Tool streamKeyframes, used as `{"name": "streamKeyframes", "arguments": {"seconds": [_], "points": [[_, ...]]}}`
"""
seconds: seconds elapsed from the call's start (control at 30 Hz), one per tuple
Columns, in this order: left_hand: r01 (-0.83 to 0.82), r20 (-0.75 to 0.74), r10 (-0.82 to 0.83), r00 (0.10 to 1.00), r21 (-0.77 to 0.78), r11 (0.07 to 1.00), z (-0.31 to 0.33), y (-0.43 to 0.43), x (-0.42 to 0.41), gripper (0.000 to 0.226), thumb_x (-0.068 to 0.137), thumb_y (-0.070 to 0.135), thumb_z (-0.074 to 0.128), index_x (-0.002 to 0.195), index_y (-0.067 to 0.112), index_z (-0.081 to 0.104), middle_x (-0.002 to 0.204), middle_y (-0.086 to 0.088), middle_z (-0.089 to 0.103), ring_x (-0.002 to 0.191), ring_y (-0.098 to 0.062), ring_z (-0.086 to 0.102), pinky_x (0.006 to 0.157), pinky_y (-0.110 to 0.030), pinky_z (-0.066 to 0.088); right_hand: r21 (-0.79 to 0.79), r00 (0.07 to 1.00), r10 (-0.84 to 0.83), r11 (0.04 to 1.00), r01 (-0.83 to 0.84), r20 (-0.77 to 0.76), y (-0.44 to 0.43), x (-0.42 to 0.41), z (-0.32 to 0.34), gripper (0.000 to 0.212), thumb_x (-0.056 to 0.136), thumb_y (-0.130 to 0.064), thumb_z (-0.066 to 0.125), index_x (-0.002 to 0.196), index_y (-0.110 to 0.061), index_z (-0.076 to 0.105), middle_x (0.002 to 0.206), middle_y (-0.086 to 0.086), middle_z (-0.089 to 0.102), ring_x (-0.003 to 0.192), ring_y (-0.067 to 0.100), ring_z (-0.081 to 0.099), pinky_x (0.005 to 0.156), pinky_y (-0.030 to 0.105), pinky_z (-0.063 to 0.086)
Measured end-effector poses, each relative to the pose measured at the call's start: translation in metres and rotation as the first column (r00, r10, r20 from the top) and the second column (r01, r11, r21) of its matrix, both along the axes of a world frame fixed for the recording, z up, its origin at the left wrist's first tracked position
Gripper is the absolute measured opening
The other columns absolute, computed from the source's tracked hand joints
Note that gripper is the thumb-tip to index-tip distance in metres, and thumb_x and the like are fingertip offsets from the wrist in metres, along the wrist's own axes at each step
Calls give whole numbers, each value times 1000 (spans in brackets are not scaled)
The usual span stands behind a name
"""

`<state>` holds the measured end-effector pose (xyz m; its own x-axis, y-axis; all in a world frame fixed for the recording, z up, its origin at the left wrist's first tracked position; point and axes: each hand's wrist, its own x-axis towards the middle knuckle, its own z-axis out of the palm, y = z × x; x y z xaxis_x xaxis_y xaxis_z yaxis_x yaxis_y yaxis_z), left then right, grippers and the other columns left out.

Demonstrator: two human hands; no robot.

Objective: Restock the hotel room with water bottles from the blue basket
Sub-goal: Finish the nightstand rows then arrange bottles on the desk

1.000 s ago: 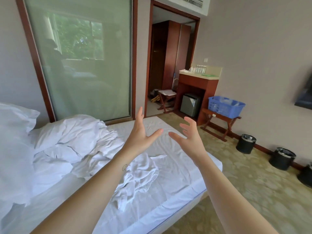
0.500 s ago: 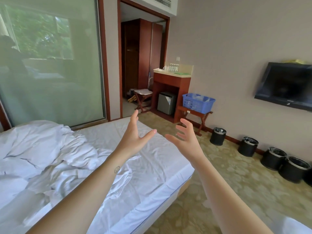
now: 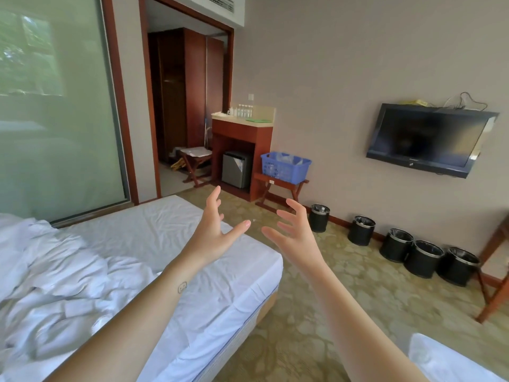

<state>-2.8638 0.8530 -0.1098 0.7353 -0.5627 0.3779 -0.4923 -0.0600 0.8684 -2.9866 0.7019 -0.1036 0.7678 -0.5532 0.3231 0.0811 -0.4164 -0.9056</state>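
Observation:
The blue basket (image 3: pixel 285 167) sits on a wooden folding stand (image 3: pixel 278 188) against the far wall, with clear plastic showing inside it. Several water bottles (image 3: pixel 244 111) stand on top of the wooden cabinet (image 3: pixel 242 128) to the left of the basket. My left hand (image 3: pixel 213 232) and my right hand (image 3: pixel 296 234) are raised in front of me over the bed's corner, palms facing each other, fingers spread and slightly bent. Both hold nothing and are far from the basket.
An unmade white bed (image 3: pixel 132 271) fills the left. A small fridge (image 3: pixel 236 169) sits under the cabinet. Several black bins (image 3: pixel 396 244) line the right wall below a wall TV (image 3: pixel 429 139). Patterned carpet (image 3: pixel 316 312) runs between the bed and the wall. A doorway (image 3: pixel 181 106) opens beyond.
The view has swung right, so the basket, the cabinet and the TV now sit nearer the middle. Both hands stay raised and empty, their fingers curled slightly more.

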Motion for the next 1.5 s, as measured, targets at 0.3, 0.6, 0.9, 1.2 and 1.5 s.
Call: {"name": "streamKeyframes", "arguments": {"seconds": [0.3, 0.6, 0.9, 1.2, 1.5], "points": [[37, 23, -38, 999, 32, 999, 1, -32, 23, 99, 83, 50, 71, 152, 41, 0, 163, -1, 13, 147, -18, 24, 111, -33, 28, 41, 999, -12, 999, 13, -37, -23, 18, -10, 87, 79, -37, 80, 145, -40, 23, 138, -10, 45, 124, 11, 45, 100, 34, 43], [113, 78, -114, 990, 20, 993, 17, -100, 85, 96, 85, 48, 69, 153, 38, 1, 162, 2, 14, 148, -12, 17, 114, -37, 25, 56, 997, -77, 995, 77, -9, -75, 70, 9, 89, 79, -37, 80, 146, -39, 23, 147, -5, 42, 133, 16, 42, 96, 32, 45], [159, 22, -158, 987, -54, 986, 34, -161, 161, 91, 86, 42, 70, 153, 35, 9, 160, -4, 24, 147, -19, 25, 112, -37, 28, 101, 975, -198, 977, 188, 98, -120, 134, 26, 87, 80, -39, 79, 147, -39, 22, 146, -7, 44, 129, 14, 46, 105, 43, 46], [186, -93, -201, 975, -141, 972, 7, -199, 203, 78, 88, 42, 67, 151, 39, 22, 158, 1, 30, 143, -19, 32, 110, -37, 33, 232, 941, -313, 932, 278, 130, -146, 169, -5, 77, 79, -44, 78, 141, -43, 32, 144, -11, 47, 128, 13, 47, 92, 30, 44], [185, -157, -216, 964, -195, 963, -9, -257, 199, 70, 90, 42, 64, 150, 41, 26, 154, 5, 37, 137, -15, 40, 106, -33, 35, 213, 946, -314, 933, 291, 82, -209, 163, -8, 66, 79, -46, 77, 137, -43, 44, 140, -15, 50, 128, 10, 49, 98, 35, 47]]}}
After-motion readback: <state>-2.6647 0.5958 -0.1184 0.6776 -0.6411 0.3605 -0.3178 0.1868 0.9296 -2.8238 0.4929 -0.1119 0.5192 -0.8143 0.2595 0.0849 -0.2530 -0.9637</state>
